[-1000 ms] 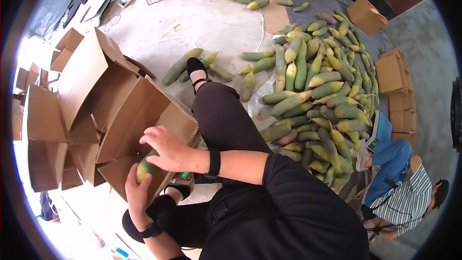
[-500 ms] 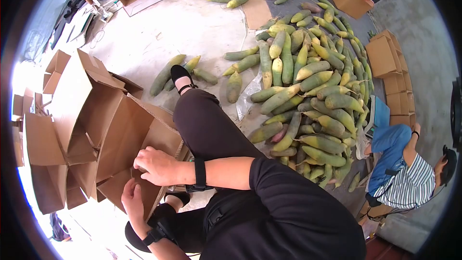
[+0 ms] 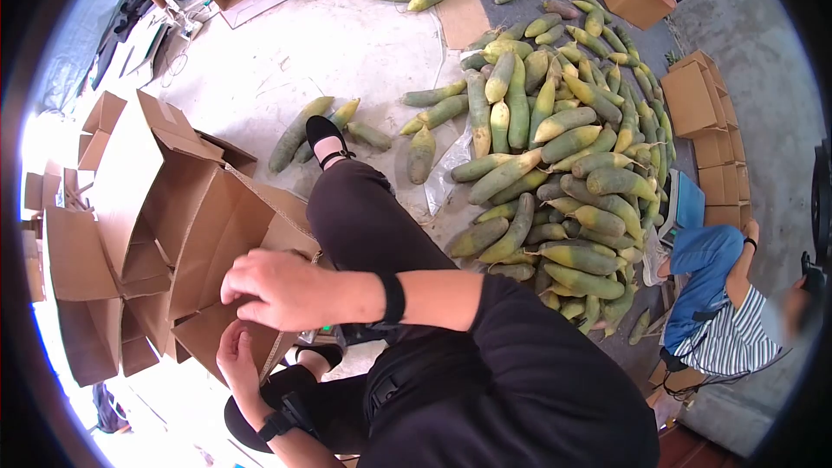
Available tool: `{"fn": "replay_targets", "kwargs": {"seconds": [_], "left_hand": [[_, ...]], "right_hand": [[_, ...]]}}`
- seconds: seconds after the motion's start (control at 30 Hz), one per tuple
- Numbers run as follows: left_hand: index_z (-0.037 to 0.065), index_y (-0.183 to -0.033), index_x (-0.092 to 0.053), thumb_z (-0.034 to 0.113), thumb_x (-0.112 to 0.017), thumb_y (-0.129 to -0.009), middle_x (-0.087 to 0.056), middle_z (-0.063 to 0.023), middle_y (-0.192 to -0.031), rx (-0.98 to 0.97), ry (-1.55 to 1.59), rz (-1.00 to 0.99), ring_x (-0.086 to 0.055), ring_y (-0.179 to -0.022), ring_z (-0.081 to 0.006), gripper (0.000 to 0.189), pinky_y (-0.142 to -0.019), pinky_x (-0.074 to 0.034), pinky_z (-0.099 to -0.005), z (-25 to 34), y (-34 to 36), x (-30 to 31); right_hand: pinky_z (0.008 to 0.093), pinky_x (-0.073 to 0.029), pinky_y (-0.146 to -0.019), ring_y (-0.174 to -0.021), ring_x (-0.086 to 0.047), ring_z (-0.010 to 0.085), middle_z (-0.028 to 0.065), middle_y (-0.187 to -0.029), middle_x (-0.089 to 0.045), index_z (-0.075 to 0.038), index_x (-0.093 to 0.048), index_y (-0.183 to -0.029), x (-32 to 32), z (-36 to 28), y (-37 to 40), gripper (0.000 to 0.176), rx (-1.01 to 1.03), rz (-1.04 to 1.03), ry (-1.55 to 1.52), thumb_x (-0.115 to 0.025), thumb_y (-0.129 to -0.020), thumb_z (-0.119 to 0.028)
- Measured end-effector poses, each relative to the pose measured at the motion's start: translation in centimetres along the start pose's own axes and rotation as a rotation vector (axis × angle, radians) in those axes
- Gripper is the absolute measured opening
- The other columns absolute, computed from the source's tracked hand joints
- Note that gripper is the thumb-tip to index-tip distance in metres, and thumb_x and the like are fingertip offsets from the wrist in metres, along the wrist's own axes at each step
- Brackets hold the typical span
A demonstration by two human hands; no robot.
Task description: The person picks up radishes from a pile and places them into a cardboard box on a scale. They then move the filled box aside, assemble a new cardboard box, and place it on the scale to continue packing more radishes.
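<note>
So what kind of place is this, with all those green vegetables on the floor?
It looks like a vegetable packing or sorting space, maybe. There's a big pile of long green vegetables on the floor, an open cardboard box close by, and more boxes off to the right.

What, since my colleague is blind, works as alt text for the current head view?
A person's right hand and left hand, nothing visible in either, are at an open cardboard box. On the picture's right, a heap of long green vegetables lies near a co-worker.
</note>
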State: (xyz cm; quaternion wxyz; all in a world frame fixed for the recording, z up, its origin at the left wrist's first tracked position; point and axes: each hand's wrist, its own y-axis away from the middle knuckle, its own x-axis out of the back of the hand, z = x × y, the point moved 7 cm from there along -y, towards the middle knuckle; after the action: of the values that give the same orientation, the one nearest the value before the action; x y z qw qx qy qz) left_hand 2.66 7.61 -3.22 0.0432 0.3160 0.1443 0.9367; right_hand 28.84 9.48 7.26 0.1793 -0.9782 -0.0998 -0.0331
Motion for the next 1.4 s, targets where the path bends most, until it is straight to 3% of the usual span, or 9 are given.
{"fn": "replay_targets", "kwargs": {"seconds": [0.27,0.4,0.53,0.6,0.73,0.87,1.1,1.27,1.4], "left_hand": [[-0.004,-0.113,-0.058,0.002,-0.055,-0.089,-0.062,-0.0046,-0.091,-0.006,0.009,0.034,-0.057,-0.081,-0.0103,0.025,-0.074,-0.046,-0.0218,0.1,0.1,0.1],[-0.004,-0.113,-0.058,0.002,-0.054,-0.088,-0.062,-0.0049,-0.090,-0.003,0.002,0.025,-0.057,-0.081,-0.0106,0.025,-0.074,-0.047,-0.0222,0.4,0.1,-0.2],[-0.004,-0.113,-0.058,0.001,-0.054,-0.088,-0.062,-0.0053,-0.090,-0.022,0.011,0.019,-0.057,-0.081,-0.0107,0.026,-0.075,-0.047,-0.0226,0.4,0.0,-0.3],[-0.004,-0.113,-0.058,0.001,-0.053,-0.088,-0.062,-0.0055,-0.089,0.013,-0.024,0.006,-0.057,-0.081,-0.0109,0.026,-0.075,-0.047,-0.0229,0.3,0.1,-0.3],[-0.004,-0.113,-0.058,0.001,-0.053,-0.088,-0.062,-0.0054,-0.089,0.019,-0.013,0.012,-0.057,-0.081,-0.0108,0.026,-0.075,-0.047,-0.0229,0.1,-0.1,-0.3],[-0.004,-0.112,-0.058,0.002,-0.053,-0.088,-0.062,-0.0055,-0.089,0.013,-0.020,0.022,-0.057,-0.080,-0.0110,0.026,-0.074,-0.047,-0.0231,-0.2,-0.1,-0.3],[-0.004,-0.111,-0.059,0.002,-0.056,-0.086,-0.063,-0.0076,-0.086,-0.022,-0.076,0.038,-0.059,-0.080,-0.0123,0.026,-0.074,-0.047,-0.0245,0.4,-0.1,-0.2],[-0.004,-0.109,-0.060,0.002,-0.056,-0.085,-0.065,-0.0086,-0.086,-0.022,-0.081,0.047,-0.060,-0.080,-0.0132,0.026,-0.074,-0.047,-0.0253,0.8,-0.1,-0.1],[-0.004,-0.108,-0.060,0.002,-0.057,-0.084,-0.065,-0.0095,-0.087,-0.064,-0.079,0.058,-0.060,-0.080,-0.0137,0.025,-0.074,-0.048,-0.0257,1.4,0.1,0.1]], "right_hand": [[0.0356,-0.048,-0.074,-0.085,-0.059,0.0304,0.0114,-0.089,-0.062,-0.006,-0.063,-0.093,15.6,1.1,2.8,0.016,-0.001,0.389,0.542,-0.063,-0.078,-0.011],[0.0391,-0.045,-0.083,-0.097,-0.056,0.0308,0.0118,-0.097,-0.061,-0.007,-0.062,-0.100,24.3,7.6,10.0,0.024,-0.369,0.423,1.017,-0.064,-0.076,-0.012],[0.0446,-0.044,-0.085,-0.110,-0.049,0.0280,0.0075,-0.112,-0.055,-0.014,-0.058,-0.110,31.2,10.9,20.7,0.042,-0.935,0.323,1.411,-0.071,-0.070,-0.017],[0.0536,-0.040,-0.081,-0.112,-0.046,0.0269,0.0056,-0.113,-0.052,-0.014,-0.057,-0.107,33.9,11.2,26.2,0.031,-1.136,0.301,1.533,-0.063,-0.076,-0.015],[0.0528,-0.041,-0.081,-0.115,-0.044,0.0247,0.0040,-0.115,-0.052,-0.015,-0.054,-0.108,37.1,10.5,36.8,0.023,-1.423,0.258,1.657,-0.050,-0.085,-0.015],[0.0495,-0.044,-0.087,-0.127,-0.037,0.0238,0.0027,-0.127,-0.046,-0.014,-0.050,-0.114,37.8,9.3,40.1,0.031,-1.425,0.192,1.756,-0.054,-0.083,-0.008],[0.0408,-0.051,-0.080,-0.111,-0.045,0.0272,0.0068,-0.113,-0.048,-0.010,-0.049,-0.106,38.7,9.5,39.2,0.027,-1.487,0.095,1.757,-0.057,-0.080,-0.007],[0.0377,-0.049,-0.084,-0.105,-0.047,0.0323,0.0113,-0.108,-0.051,-0.006,-0.049,-0.105,38.0,8.1,36.2,0.047,-1.236,0.115,1.669,-0.069,-0.063,-0.001],[0.0396,-0.049,-0.082,-0.107,-0.046,0.0326,0.0126,-0.108,-0.051,-0.005,-0.050,-0.107,37.6,5.5,33.5,0.043,-1.068,0.192,1.649,-0.065,-0.067,0.001]]}}
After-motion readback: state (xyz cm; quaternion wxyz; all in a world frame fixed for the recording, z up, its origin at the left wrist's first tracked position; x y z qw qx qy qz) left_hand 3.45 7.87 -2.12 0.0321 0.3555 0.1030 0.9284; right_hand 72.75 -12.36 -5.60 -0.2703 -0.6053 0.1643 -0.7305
